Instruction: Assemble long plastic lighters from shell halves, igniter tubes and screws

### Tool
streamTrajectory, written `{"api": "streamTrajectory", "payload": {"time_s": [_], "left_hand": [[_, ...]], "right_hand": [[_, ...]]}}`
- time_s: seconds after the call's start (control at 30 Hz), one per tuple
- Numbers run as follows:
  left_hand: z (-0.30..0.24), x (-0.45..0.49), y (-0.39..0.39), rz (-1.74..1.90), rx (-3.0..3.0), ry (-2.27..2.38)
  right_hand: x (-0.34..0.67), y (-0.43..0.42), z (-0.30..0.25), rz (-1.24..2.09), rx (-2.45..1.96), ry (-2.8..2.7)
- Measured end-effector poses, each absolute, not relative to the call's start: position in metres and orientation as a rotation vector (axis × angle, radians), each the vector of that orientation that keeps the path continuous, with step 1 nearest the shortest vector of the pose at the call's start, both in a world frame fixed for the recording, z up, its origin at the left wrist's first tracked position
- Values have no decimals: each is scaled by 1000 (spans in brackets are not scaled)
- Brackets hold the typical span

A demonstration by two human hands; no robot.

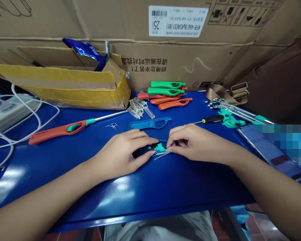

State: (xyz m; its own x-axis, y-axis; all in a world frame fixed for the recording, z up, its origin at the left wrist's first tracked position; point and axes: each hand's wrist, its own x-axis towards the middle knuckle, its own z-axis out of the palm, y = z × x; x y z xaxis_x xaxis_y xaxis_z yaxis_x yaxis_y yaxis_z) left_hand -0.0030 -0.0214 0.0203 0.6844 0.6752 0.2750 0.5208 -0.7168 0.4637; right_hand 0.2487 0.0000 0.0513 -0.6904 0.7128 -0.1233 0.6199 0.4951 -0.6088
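My left hand [126, 150] lies on the blue table [150, 187], its fingers closed over a black lighter part [142, 151]. My right hand [190, 142] pinches a small teal trigger piece [161, 147] where it meets that black part, thin wires trailing beneath. Just beyond my hands lies an empty blue lighter shell half [149, 124]. A black-and-yellow screwdriver [210, 119] rests behind my right hand.
A finished orange lighter with a metal rod [65, 129] lies at left. Green and orange shells [168, 93] are stacked at the back, next to clear tubes [140, 108]. Metal rods with teal parts [233, 115] and a phone [268, 150] sit right. An open cardboard box [65, 83] and white cables [20, 117] are left.
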Motion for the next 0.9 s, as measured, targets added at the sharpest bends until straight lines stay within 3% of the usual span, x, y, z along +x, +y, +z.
{"api": "streamTrajectory", "payload": {"time_s": [0.9], "left_hand": [[14,8,-26,688,2303,1095]], "right_hand": [[242,-2,42,822,-1193,-2610]]}}
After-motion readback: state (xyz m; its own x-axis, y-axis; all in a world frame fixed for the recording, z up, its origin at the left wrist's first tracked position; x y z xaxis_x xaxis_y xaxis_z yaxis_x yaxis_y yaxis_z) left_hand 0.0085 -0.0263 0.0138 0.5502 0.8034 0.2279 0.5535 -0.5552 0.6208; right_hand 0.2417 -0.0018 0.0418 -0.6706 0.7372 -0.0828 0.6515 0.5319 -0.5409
